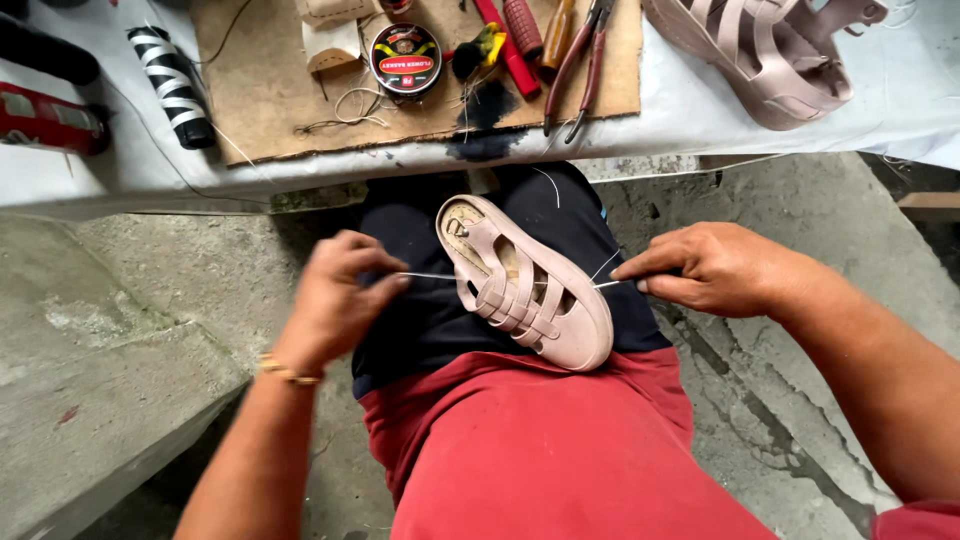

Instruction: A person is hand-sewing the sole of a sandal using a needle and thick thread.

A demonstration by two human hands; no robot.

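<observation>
1. Pink strappy sandal [525,285] lies on the person's lap, resting on the dark cloth between the knees, toe toward the body, nothing clamping it.
2. Left hand [340,295] closed in a pinch on one end of a pale thread [430,276]; right hand [715,268] likewise pinched shut on the other end. Thread runs taut across the sandal's straps between them.
3. Risk: the pull is in opposite directions on a thin thread; too hard a tug could snap it or cut into a strap. Judgement only.
4. Risk: the sandal sits loose on the lap; an uneven pull could twist it or tip it off onto the concrete floor [760,400].
5. Risk: thread could slip from the fingertips, since the grip is by pinch alone. Whether a needle is in either hand, cannot tell.
6. Around: table [90,170] just beyond the knees carries a cardboard sheet [270,90] with a round tin [405,58], pliers [580,65], red-handled tools [520,30], loose thread [350,105]. A second pink sandal [770,55] at the right of the table, a striped roll [172,85] at left.
7. Nothing stands between hands and sandal; table edge is near the heel end.
</observation>
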